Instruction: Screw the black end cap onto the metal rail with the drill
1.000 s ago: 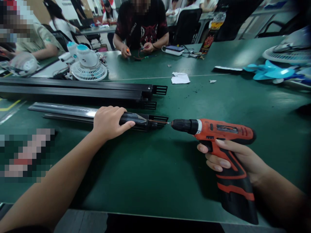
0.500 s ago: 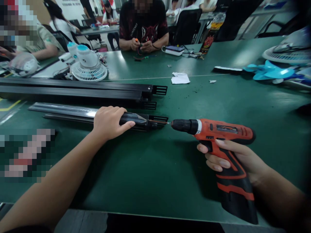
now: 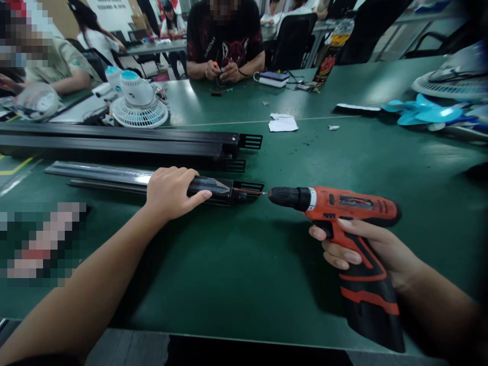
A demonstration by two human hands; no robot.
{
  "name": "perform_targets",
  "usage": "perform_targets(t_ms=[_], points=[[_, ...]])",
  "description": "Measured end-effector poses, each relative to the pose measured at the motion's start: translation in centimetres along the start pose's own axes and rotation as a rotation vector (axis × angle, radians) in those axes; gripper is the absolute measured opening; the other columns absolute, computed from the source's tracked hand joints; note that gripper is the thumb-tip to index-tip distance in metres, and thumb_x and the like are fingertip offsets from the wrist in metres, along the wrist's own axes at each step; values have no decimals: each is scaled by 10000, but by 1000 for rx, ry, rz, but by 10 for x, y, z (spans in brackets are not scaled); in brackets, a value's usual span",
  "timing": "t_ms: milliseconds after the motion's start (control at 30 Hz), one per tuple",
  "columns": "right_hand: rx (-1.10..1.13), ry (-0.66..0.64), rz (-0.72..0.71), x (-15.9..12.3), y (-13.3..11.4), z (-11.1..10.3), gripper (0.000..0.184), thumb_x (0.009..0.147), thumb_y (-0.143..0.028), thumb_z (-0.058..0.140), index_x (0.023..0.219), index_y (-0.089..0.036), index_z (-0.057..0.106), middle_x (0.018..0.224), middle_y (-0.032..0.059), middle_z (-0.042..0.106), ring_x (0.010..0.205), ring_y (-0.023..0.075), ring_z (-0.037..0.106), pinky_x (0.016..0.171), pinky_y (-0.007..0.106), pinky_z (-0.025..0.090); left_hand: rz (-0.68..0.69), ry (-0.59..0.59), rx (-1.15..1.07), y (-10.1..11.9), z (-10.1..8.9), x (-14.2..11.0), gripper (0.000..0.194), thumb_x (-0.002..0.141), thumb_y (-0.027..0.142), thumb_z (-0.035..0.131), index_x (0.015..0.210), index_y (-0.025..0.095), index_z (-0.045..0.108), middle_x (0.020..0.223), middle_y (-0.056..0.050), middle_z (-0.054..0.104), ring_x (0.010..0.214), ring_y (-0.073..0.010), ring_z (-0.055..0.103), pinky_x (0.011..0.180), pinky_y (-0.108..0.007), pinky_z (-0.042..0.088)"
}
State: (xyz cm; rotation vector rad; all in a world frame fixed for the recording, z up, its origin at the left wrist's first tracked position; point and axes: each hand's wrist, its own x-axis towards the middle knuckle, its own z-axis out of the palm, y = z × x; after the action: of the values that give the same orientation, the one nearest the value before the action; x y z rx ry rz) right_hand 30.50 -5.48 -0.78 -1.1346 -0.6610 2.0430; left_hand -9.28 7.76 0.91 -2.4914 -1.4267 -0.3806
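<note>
My left hand (image 3: 171, 192) is wrapped over a long black bar (image 3: 102, 172) that lies flat on the green table (image 3: 229, 274). A slotted black bracket (image 3: 249, 186) juts from the bar's right end. My right hand (image 3: 366, 249) grips an orange and black cordless drill (image 3: 351, 203) by its handle, with a finger at the trigger. The drill points left, and its thin bit (image 3: 251, 191) reaches along the bracket to the end of the bar. Where the tip meets the bar is too small to make out.
More black bars (image 3: 160, 145) with slotted ends lie just behind. A white fan (image 3: 139, 101) stands at the back left, and white paper scraps (image 3: 283, 123) lie beyond the bars. Blue fan blades (image 3: 423, 111) are at the right. Across the table a person (image 3: 224, 46) handles small parts.
Both my hands, the drill and the bar look unmoved. The person across the table has brought their two hands together.
</note>
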Motion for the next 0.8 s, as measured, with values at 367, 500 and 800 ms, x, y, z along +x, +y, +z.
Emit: perform_targets(t_ms=[367,500,800], points=[[22,-3,-4,1,-1,2,355,798,-504,885,865,-175,770,503,-42,512,478,105,376,538,274,452,-14,-9,-16,0,0,0,691,980,784,403,1063,216,787,936,-132,799,863,-343,719,808,-475,491],[-9,5,-26,1,-1,1,329,807,-498,864,875,-192,765,516,-40,510,480,123,374,534,303,452,-11,-2,-4,0,0,0,684,977,785,410,1059,219,785,933,-124,803,860,-338,720,805,-464,490],[-50,-7,-16,0,-1,0,369,827,-540,835,889,-194,724,503,-49,468,491,130,357,534,319,454,-22,-7,-24,1,0,0,683,974,792,408,1052,227,784,942,-122,804,873,-341,719,811,-473,492]])
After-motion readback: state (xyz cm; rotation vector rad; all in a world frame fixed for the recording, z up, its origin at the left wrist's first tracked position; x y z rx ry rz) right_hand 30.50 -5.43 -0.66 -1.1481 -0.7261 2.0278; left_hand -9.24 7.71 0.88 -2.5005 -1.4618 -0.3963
